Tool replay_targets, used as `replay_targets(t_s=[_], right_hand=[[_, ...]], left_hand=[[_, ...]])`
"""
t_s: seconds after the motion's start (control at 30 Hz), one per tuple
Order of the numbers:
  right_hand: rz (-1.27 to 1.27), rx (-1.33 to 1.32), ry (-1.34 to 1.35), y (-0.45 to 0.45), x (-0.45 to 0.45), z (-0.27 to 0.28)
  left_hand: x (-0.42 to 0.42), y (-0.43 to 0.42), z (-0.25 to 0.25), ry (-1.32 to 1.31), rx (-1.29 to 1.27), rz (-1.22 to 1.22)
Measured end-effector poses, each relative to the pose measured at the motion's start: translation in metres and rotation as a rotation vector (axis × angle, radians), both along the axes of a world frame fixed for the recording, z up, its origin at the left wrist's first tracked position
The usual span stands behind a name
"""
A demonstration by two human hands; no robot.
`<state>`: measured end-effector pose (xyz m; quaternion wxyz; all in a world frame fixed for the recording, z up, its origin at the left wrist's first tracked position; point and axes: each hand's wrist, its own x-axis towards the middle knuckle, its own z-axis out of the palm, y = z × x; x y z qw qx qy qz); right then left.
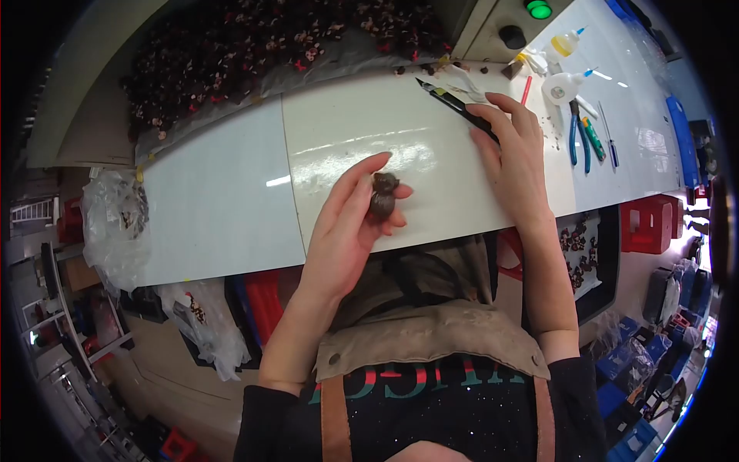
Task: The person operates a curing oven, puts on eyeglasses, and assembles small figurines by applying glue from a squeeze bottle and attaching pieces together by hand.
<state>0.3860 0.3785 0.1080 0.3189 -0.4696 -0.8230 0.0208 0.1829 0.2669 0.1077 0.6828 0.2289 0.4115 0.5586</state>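
Blue-handled metal pliers [586,155] are lying on the glossy white flat surface [627,173] at the upper right of the frame, left of a slim green plastic tool [593,138]; a squat white plastic bottle [561,88] is sitting above them.

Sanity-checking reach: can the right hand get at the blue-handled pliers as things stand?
Probably yes. The pliers lie on the bench just to the right of the right hand, with nothing seen on top. Its fingers are on the knife, though, so it would likely need to release that first.
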Motion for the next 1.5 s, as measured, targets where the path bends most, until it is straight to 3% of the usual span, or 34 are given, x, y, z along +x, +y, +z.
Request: replay_targets(t_s=[0.23,0.33,0.43,0.63,1.5], right_hand=[[0.424,-0.580,0.553,-0.042,-0.036,0.009],[0.512,-0.615,0.655,-0.049,-0.045,-0.004],[0.478,-0.654,0.633,-0.052,-0.042,-0.009],[0.454,-0.720,0.835,-0.051,-0.038,-0.025],[0.486,-0.658,0.783,-0.050,-0.042,-0.024]], left_hand=[[0.004,0.006,-0.008,-0.080,0.026,-0.010],[0.007,0.003,-0.006,-0.013,0.018,0.043],[0.006,0.000,-0.009,0.032,0.022,0.076],[0.010,-0.002,-0.009,0.150,0.094,0.061],[0.011,-0.001,-0.016,0.194,0.226,0.099]])
